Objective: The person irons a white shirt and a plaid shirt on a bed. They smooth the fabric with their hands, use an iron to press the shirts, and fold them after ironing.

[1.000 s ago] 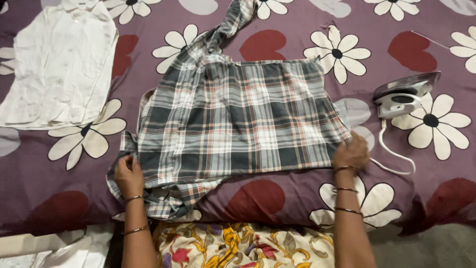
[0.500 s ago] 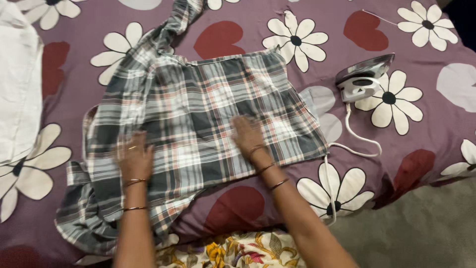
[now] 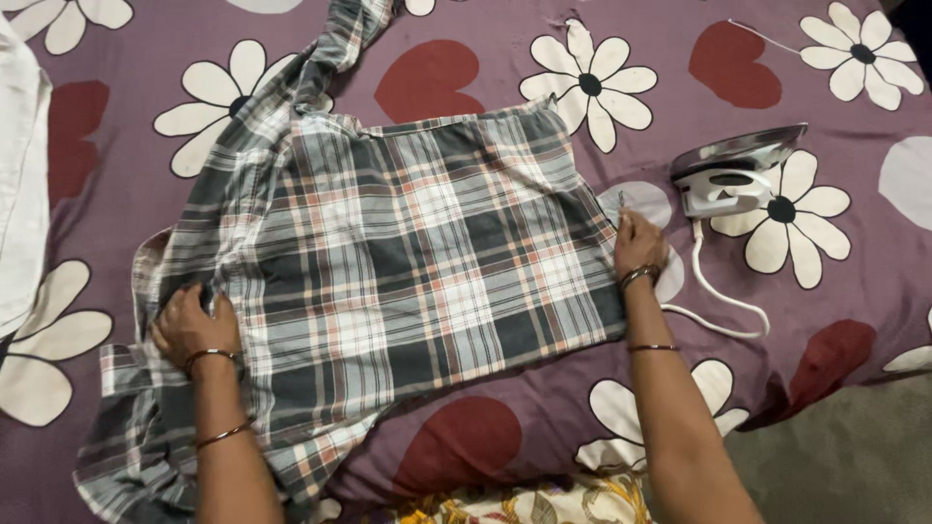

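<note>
A grey, white and red plaid shirt lies spread flat on a purple bedsheet printed with white flowers and red hearts. My left hand rests on the shirt's left side near the collar end, its fingers curled into the cloth. My right hand presses on the shirt's right edge with the fingers bent down against the hem. Both wrists carry thin bangles. One sleeve trails off toward the top of the view.
A white and grey clothes iron stands on its heel to the right of the shirt, its white cord curling just beside my right wrist. A white garment lies at the far left. Grey floor shows at bottom right.
Both hands slid outward from the middle of the shirt: the left to its left side, the right to its right edge. The view shifted slightly.
</note>
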